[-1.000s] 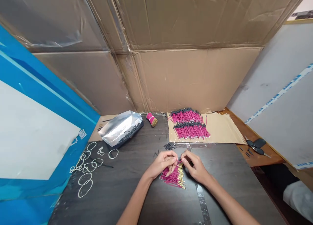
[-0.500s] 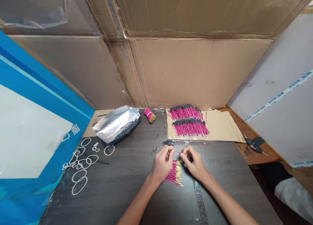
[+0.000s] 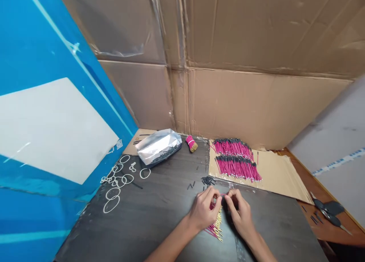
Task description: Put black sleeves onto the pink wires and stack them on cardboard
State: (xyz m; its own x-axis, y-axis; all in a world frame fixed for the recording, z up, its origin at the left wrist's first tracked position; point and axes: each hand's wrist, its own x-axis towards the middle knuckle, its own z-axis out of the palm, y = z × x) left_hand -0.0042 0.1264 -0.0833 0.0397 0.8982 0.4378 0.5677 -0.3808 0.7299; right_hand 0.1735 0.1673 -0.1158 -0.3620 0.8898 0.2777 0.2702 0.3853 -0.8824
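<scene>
A thin pink wire [image 3: 223, 194] spans the small gap between my two hands. One end of it is pinched in the fingertips of my left hand [image 3: 205, 208], and the other end meets the closed thumb and fingers of my right hand [image 3: 240, 211]. Below them lies a pile of pink wires with gold tips [image 3: 218, 224], partly covered by my left hand. Just beyond my fingers is a heap of short black tubes [image 3: 208, 180], with a few loose ones beside it. Whether a black tube is on the held wire I cannot tell.
Pink wires with black ends [image 3: 238, 167] lie in two rows on a cardboard sheet [image 3: 281, 174]. Farther left are a banded wire bundle [image 3: 192, 144], a silver bag of black tubes [image 3: 156, 148] and white rubber bands [image 3: 111, 204]. Black-handled cutters [image 3: 327, 212] lie at right.
The view has tilted and swung left, so the table sits lower and farther right in it. My hands have come slightly closer together, the pink wire still between them.
</scene>
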